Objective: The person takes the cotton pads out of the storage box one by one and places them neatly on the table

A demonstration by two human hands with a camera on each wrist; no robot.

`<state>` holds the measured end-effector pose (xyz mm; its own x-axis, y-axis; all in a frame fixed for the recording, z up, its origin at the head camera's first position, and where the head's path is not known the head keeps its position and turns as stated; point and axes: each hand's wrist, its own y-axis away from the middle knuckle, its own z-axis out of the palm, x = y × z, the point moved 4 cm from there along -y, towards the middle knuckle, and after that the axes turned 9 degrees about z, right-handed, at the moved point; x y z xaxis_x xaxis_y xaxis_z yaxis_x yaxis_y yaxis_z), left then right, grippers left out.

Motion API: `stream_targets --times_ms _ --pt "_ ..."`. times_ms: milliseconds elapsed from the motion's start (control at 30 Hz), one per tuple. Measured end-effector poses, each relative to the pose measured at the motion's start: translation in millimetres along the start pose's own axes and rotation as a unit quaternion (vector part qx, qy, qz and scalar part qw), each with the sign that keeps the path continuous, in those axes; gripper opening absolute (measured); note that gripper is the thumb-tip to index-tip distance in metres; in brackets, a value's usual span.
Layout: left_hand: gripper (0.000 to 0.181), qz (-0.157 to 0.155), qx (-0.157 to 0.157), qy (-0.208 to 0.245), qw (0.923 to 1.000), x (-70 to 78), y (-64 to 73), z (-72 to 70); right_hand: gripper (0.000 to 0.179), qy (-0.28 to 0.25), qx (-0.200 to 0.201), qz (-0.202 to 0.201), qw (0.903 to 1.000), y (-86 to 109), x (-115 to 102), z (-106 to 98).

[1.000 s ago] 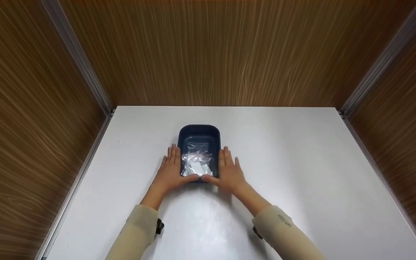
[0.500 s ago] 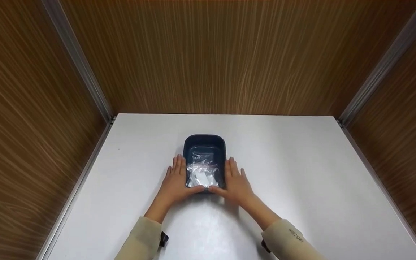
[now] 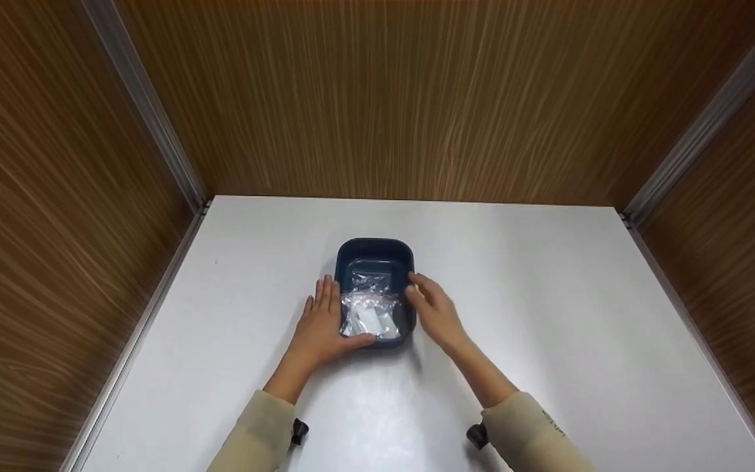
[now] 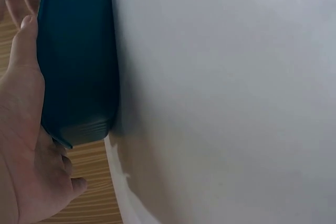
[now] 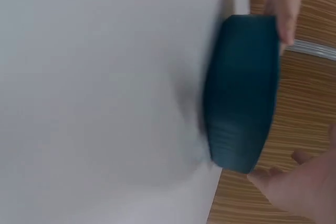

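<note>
A dark blue rectangular tub (image 3: 375, 249) stands on the white table, its outer wall (image 4: 79, 61) showing teal in both wrist views. Inside, a clear zip bag (image 3: 369, 318) with white pieces lies at the near end. Farther in is another clear plastic bag (image 3: 371, 282). My left hand (image 3: 315, 331) rests along the tub's left side, fingers straight and thumb over the near rim. At the right rim is my right hand (image 3: 440, 318), its fingers loosely bent and the fingertips right at the edge. In the right wrist view, that same right hand (image 5: 310, 187) has a fingertip by the rim's corner.
The white table (image 3: 548, 314) stretches around the tub on all sides. Wood-grain panels enclose it at the back (image 3: 377, 98), left and right, with metal strips (image 3: 148, 111) in the corners. Dark wrist cameras (image 3: 477, 436) sit at both beige cuffs.
My right hand has left the near rim and moved up along the right side, its fingers now bent instead of straight. The left hand keeps its place on the tub. The head view has shifted slightly.
</note>
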<state>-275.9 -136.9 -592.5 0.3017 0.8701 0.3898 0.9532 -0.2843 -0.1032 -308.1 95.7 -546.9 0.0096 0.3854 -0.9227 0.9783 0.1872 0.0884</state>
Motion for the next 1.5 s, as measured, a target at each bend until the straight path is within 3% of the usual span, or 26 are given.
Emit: stream_targets --times_ms 67,133,267,367,567,733,833,1100,1367,1500 --pt "0.139 -0.003 0.002 0.005 1.0000 0.8 1.3 -0.9 0.051 -0.105 -0.009 0.032 0.9939 -1.4 -5 0" --pt "0.139 -0.004 0.004 0.008 1.0000 1.8 2.4 -2.6 0.051 -0.168 -0.013 0.056 0.9841 -2.2 -9 1" --pt "0.137 0.001 0.011 0.006 0.9999 3.7 4.9 -5.3 0.050 -0.184 -0.015 0.066 0.9806 -0.7 -17 4" --pt "0.139 -0.001 0.006 -0.003 1.0000 4.9 6.3 -5.5 0.051 -0.205 -0.038 0.079 0.9747 0.5 -19 10" --pt "0.139 -0.004 -0.001 -0.006 1.0000 8.2 8.0 -4.7 0.058 -0.290 -0.104 0.148 0.9396 4.1 -17 21" --pt "0.138 -0.005 0.000 -0.003 1.0000 10.4 8.8 -3.8 0.062 -0.361 -0.128 0.188 0.9045 6.5 -15 26" --pt "0.138 -0.001 0.003 -0.004 1.0000 11.2 8.9 -3.2 0.065 -0.382 -0.140 0.198 0.8917 7.2 -13 29" --pt "0.137 0.004 0.001 -0.003 1.0000 12.5 9.1 -2.5 0.069 -0.374 -0.143 0.217 0.8904 5.1 -11 38" --pt "0.138 0.007 -0.001 -0.001 1.0000 13.5 9.8 -2.9 0.071 -0.384 -0.130 0.203 0.8913 -2.2 -7 45" --pt "0.139 0.007 0.002 -0.002 1.0000 13.2 9.5 -4.6 0.074 -0.392 -0.132 0.203 0.8873 -7.0 -6 48"
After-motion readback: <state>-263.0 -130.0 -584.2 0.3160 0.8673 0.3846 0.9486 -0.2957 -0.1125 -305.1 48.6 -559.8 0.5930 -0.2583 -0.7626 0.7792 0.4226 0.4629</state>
